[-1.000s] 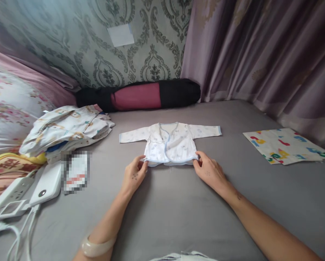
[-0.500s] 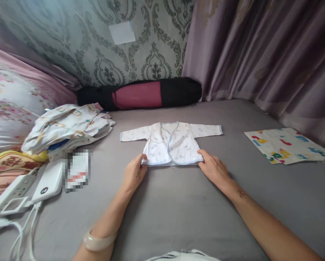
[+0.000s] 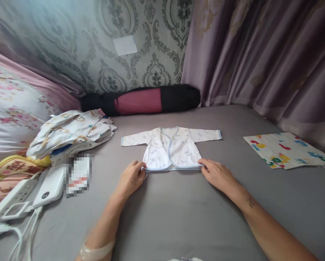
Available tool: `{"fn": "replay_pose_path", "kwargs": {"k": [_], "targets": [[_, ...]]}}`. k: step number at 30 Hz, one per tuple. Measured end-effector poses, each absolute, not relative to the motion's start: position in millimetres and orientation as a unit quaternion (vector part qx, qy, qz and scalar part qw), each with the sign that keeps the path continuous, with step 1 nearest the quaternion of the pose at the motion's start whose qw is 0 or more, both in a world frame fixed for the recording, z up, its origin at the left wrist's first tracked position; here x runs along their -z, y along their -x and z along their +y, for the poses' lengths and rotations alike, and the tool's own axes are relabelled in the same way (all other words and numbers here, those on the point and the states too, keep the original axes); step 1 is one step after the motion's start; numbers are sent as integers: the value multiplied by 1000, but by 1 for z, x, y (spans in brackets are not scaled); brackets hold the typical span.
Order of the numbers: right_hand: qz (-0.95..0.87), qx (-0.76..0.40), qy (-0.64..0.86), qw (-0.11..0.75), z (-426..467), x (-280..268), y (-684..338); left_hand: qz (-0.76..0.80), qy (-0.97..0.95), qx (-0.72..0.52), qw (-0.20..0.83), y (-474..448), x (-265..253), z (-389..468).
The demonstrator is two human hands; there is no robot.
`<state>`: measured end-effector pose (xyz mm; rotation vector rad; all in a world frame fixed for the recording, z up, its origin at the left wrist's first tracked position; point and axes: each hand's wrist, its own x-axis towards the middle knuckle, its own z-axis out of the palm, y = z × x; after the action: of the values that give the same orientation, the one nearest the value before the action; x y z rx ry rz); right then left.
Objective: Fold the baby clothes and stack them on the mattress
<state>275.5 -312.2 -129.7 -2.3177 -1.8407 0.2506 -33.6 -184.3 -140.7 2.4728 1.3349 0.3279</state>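
A white baby shirt [image 3: 157, 150] with pale blue trim and a small faint print lies spread on the grey bed sheet [image 3: 179, 214], its sleeves stretched out to both sides. The front panels cross at the neck and part slightly at the hem. My left hand [image 3: 131, 177] pinches the hem's left corner between thumb and fingers. At the opposite corner, my right hand [image 3: 217, 175] grips the hem in the same way. Part of each corner is hidden under the fingers.
Folded clothes [image 3: 72, 132] are piled at the left, near a blurred-out packet [image 3: 78, 175], a white power bank [image 3: 49, 186] and a power strip [image 3: 15, 194] with cables. Folded printed cloth [image 3: 287, 150] lies right. A black and maroon roll [image 3: 140, 100] rests along the wall.
The view has tilted up a little, so everything sits slightly lower. Both hands stay at the hem corners, and the shirt's lower edge looks flatter and pulled straighter.
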Motion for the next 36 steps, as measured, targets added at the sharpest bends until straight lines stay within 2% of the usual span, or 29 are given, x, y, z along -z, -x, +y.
{"fn": "replay_pose_path", "kwargs": {"k": [10,17,23,25,27,31,36], "targets": [[-642,-193,741,41,-309,88,-287,388,-906,-113,125,22,111,-179],[-700,-145,685,143,-277,103,-259,319,-920,-145,176,-37,121,-170],[-742,-177,642,80,-271,106,-257,353,-903,-151,193,-64,139,-174],[-738,-211,638,59,-257,98,-259,357,-896,-163,208,-63,143,-175],[-732,-217,642,74,-231,93,-260,362,-889,-172,219,-62,145,-176],[-690,-153,697,121,-167,91,-250,358,-888,-183,223,-60,149,-174],[-610,-150,777,50,-114,94,-231,342,-900,-195,186,-60,152,-169]]}}
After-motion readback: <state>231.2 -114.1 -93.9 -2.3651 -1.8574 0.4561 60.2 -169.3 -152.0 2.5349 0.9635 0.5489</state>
